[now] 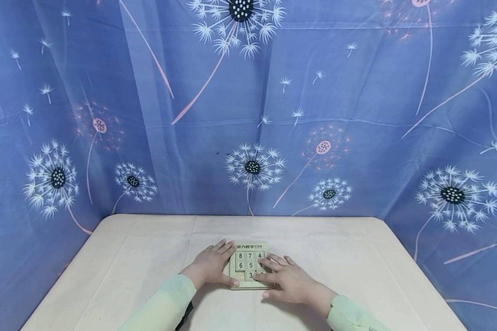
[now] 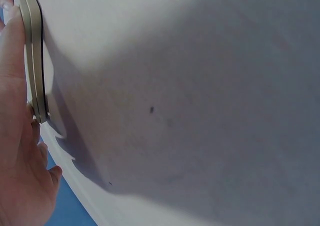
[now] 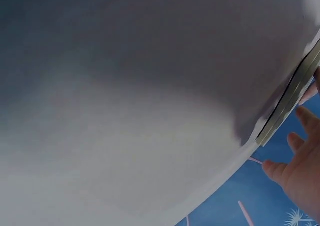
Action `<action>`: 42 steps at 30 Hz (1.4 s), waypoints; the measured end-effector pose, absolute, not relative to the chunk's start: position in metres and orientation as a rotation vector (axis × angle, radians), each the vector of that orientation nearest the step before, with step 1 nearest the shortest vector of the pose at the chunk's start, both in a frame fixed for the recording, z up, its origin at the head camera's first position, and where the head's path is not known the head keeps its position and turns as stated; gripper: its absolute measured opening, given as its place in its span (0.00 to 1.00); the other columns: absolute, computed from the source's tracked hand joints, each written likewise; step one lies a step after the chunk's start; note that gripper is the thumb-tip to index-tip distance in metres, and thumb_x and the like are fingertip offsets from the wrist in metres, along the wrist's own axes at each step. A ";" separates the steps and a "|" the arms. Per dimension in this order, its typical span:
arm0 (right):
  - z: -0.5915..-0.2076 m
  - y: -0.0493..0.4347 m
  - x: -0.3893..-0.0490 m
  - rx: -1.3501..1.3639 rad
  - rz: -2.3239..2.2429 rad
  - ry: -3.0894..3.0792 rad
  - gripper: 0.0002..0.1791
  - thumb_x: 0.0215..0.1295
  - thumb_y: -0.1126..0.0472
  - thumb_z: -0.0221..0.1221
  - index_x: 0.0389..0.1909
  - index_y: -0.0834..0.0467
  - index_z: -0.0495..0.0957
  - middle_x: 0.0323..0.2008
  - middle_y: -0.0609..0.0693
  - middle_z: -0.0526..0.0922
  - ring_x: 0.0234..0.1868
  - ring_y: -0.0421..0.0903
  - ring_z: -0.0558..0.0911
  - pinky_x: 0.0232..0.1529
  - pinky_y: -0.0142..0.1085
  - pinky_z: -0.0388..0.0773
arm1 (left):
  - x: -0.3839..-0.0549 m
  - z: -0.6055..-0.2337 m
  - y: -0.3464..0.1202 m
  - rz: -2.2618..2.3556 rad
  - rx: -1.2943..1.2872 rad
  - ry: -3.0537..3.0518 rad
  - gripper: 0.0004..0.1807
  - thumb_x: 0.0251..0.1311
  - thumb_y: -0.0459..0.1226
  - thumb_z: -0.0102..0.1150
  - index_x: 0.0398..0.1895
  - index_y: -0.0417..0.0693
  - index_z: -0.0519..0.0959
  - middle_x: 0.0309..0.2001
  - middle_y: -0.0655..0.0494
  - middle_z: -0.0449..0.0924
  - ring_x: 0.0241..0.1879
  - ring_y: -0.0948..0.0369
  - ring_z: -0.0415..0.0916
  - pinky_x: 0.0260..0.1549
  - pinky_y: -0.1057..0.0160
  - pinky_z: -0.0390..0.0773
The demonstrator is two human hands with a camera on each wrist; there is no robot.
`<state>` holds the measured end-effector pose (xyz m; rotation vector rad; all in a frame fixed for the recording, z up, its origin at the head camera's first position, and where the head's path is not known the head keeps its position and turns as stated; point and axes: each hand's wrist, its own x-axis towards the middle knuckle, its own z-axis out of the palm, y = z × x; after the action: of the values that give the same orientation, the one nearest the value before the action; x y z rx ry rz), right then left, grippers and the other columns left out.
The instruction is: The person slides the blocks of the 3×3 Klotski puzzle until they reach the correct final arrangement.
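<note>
A pale green sliding number puzzle (image 1: 250,285) lies flat on the table, its numbered tiles set in rows. The tiles 8, 7, 4, 6, 5 and 3 can be read, with a vacant slot at the lower left of the grid. My left hand (image 1: 212,264) holds the board's left side, thumb at the near corner and fingers towards the far one. My right hand (image 1: 291,284) reaches over the right side, fingertips on the right-hand tiles and partly covering them. Both wrist views catch the board's edge (image 2: 35,61) only from the side.
A cream-coloured tabletop (image 1: 149,248) with rounded far corners carries the puzzle near its front. Blue cloth (image 1: 199,184) printed with dandelions hangs behind the table and on both sides. Something black (image 1: 185,316) shows under the left sleeve.
</note>
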<state>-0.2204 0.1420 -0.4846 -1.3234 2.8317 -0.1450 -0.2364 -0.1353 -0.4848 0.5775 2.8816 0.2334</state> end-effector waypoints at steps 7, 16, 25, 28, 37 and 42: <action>-0.481 0.143 -0.221 -1.312 -0.148 2.831 0.28 0.70 0.31 0.54 0.67 0.33 0.76 0.76 0.50 0.70 0.76 0.61 0.69 0.68 0.71 0.70 | -0.237 -0.485 -0.135 0.231 0.590 2.884 0.61 0.47 0.70 0.69 0.80 0.49 0.61 0.82 0.55 0.56 0.82 0.51 0.52 0.79 0.44 0.62; -0.481 0.144 -0.222 -1.311 -0.154 2.832 0.28 0.69 0.31 0.55 0.66 0.33 0.77 0.75 0.50 0.70 0.76 0.61 0.68 0.68 0.70 0.70 | -0.236 -0.482 -0.135 0.214 0.591 2.887 0.61 0.47 0.70 0.69 0.79 0.48 0.61 0.82 0.54 0.57 0.82 0.51 0.53 0.79 0.45 0.63; -0.479 0.144 -0.221 -1.323 -0.164 2.836 0.27 0.69 0.32 0.56 0.66 0.34 0.78 0.75 0.50 0.71 0.76 0.62 0.69 0.67 0.71 0.71 | -0.237 -0.482 -0.134 0.206 0.580 2.885 0.61 0.47 0.70 0.69 0.80 0.49 0.61 0.82 0.55 0.57 0.82 0.51 0.53 0.79 0.45 0.63; -0.479 0.144 -0.221 -1.323 -0.156 2.835 0.27 0.69 0.32 0.55 0.66 0.34 0.77 0.75 0.51 0.71 0.76 0.62 0.69 0.67 0.70 0.71 | -0.238 -0.483 -0.134 0.197 0.583 2.885 0.61 0.47 0.70 0.69 0.80 0.49 0.61 0.82 0.55 0.57 0.82 0.51 0.53 0.79 0.46 0.63; -0.479 0.146 -0.217 -1.325 -0.157 2.835 0.28 0.71 0.32 0.53 0.68 0.35 0.76 0.75 0.52 0.71 0.75 0.62 0.69 0.67 0.70 0.71 | -0.236 -0.482 -0.134 0.219 0.575 2.875 0.61 0.47 0.70 0.69 0.80 0.49 0.60 0.82 0.55 0.57 0.82 0.51 0.52 0.79 0.45 0.62; -0.477 0.142 -0.215 -1.277 -0.219 2.847 0.29 0.72 0.35 0.54 0.70 0.39 0.74 0.75 0.53 0.71 0.76 0.62 0.68 0.68 0.70 0.70 | -0.235 -0.481 -0.135 0.225 0.577 2.871 0.61 0.47 0.70 0.69 0.80 0.49 0.60 0.82 0.54 0.57 0.82 0.51 0.52 0.79 0.45 0.62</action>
<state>-0.2153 0.1418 -0.4767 -1.2773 2.8466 -0.2192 -0.2347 -0.1347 -0.4807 0.5774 2.8710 0.2248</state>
